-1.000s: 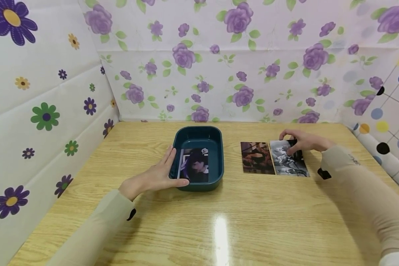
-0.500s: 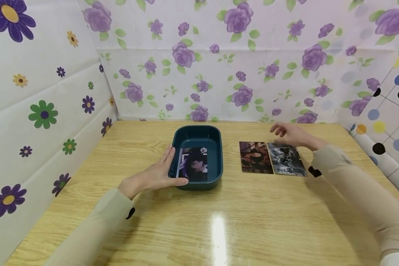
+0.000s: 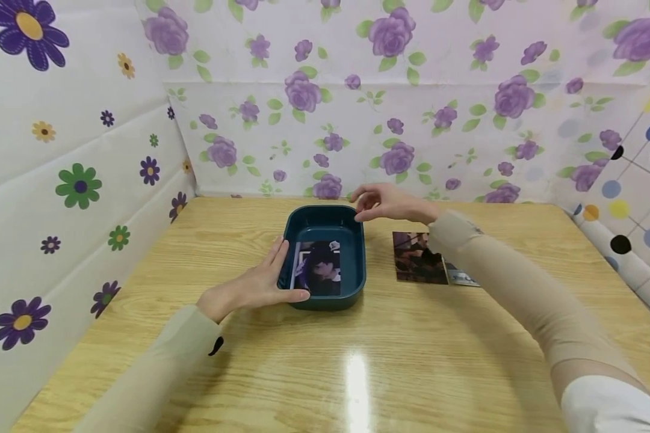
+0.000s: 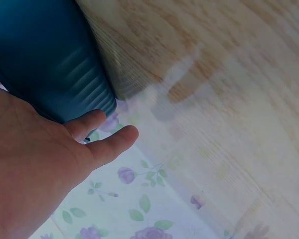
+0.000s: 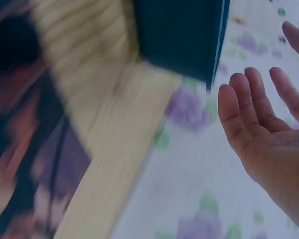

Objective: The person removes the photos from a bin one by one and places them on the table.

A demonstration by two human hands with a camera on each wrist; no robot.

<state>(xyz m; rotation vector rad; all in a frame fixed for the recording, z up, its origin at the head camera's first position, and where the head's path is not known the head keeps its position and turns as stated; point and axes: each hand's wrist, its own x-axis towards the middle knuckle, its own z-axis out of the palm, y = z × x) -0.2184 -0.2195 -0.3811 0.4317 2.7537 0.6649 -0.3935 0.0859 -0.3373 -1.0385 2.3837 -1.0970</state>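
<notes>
A dark teal rectangular box [image 3: 353, 255] stands on the table with a photo card [image 3: 321, 273] lying face up inside it. My left hand [image 3: 254, 282] rests against the box's left side, fingers straight, the thumb along its near left corner. In the left wrist view, that hand [image 4: 35, 159] touches the ribbed box wall [image 4: 65, 64]. By the far right corner of the box is my right hand [image 3: 390, 202], fingers loosely bent; the right wrist view shows this hand [image 5: 269, 119] holding nothing. A reddish-brown picture [image 3: 418, 267] lies right of the box.
A black-and-white picture [image 3: 462, 277] lies beside the reddish-brown one, mostly hidden under the right sleeve [image 3: 498, 264]. Behind the wooden table [image 3: 303, 367] hangs a flowered sheet [image 3: 325, 108]. More patterned sheets enclose the left and right sides.
My right hand has lifted off the black-and-white picture and moved left to the box's far right corner, leaving both pictures on the table. The left hand has stayed on the box.
</notes>
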